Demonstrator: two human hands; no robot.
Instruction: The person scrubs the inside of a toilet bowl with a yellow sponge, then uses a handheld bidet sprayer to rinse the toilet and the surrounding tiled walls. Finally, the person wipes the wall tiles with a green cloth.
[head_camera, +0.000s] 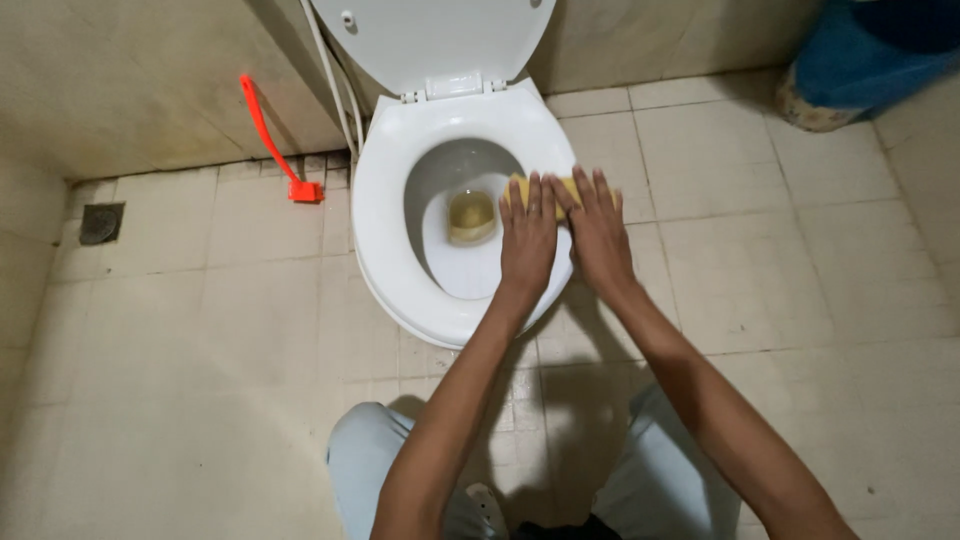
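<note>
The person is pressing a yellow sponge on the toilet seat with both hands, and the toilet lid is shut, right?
Not quite. The head view shows the toilet lid is up, leaning back against the wall, not shut. The rest holds: the left hand and the right hand both press flat on the yellow sponge at the right side of the toilet seat.

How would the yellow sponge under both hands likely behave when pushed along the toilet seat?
The yellow sponge probably squashes, since the left hand and right hand lie flat on it. It likely slides easily on the glossy toilet seat, and looks light.
</note>
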